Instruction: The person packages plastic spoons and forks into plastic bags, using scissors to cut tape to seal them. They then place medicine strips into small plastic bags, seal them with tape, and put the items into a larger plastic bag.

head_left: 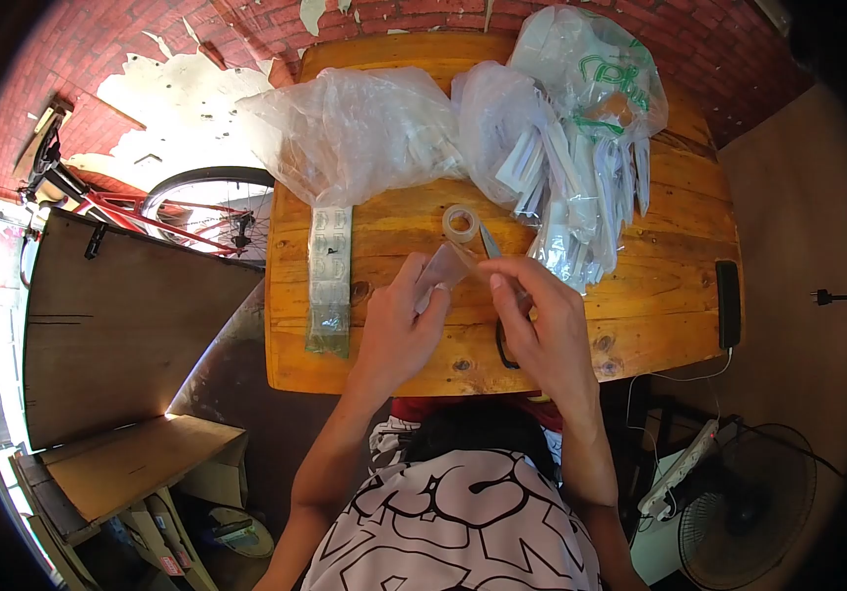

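Near the front middle of the wooden table (640,335), my left hand (406,320) is closed on a small clear plastic packet (440,268). My right hand (539,320) is pinched at the packet's right side; what its fingertips hold is too small to make out. A roll of clear tape (460,224) lies just beyond the packet. Scissors (488,239) lie partly under my right hand, with a blade showing above it and a dark handle below. To the left lies a long strip of clear packaging (329,266) with raised shapes.
Large clear bags (374,128) lie at the back, and a bag with green print (601,69) stands beside bundled white packets (581,197). A dark phone (729,305) with a cable lies at the right edge. A bicycle, a fan (749,502) and a power strip surround the table.
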Motion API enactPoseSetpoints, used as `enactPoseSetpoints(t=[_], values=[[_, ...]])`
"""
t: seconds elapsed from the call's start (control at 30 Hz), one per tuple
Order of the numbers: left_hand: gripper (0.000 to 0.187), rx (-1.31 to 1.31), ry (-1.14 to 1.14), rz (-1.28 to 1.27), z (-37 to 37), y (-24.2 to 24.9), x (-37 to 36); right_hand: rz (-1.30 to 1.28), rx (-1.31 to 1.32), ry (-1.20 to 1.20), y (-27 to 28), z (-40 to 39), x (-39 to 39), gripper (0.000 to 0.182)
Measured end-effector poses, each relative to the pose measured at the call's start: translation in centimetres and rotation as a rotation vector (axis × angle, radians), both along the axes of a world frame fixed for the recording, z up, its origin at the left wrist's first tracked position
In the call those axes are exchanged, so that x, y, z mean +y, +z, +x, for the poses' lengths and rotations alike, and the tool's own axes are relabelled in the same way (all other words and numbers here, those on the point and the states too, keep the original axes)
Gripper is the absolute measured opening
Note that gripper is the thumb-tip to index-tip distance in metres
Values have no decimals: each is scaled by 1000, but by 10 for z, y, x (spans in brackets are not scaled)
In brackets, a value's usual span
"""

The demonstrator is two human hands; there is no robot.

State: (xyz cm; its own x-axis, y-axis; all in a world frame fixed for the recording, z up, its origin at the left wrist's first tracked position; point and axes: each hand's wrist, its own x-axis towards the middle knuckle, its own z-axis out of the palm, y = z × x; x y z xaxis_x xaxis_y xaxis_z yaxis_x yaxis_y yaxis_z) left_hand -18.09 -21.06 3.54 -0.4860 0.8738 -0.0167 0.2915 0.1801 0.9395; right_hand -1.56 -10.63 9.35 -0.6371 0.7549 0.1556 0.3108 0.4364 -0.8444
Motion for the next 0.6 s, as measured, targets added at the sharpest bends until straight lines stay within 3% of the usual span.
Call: enactPoseSetpoints(t=[0.13, 0.23, 0.43, 0.6], values=[[29, -341, 28, -75, -1, 11, 2, 268, 54, 65, -7, -1, -3, 17], [42, -481, 10, -20, -3, 11, 3, 283, 14, 92, -4, 0, -8, 21], [46, -591, -51, 119, 4, 1, 5, 331, -49, 133, -3, 1, -12, 26], [38, -611, -61, 193, 9, 3, 9, 400, -62, 131, -2, 1, -15, 26]])
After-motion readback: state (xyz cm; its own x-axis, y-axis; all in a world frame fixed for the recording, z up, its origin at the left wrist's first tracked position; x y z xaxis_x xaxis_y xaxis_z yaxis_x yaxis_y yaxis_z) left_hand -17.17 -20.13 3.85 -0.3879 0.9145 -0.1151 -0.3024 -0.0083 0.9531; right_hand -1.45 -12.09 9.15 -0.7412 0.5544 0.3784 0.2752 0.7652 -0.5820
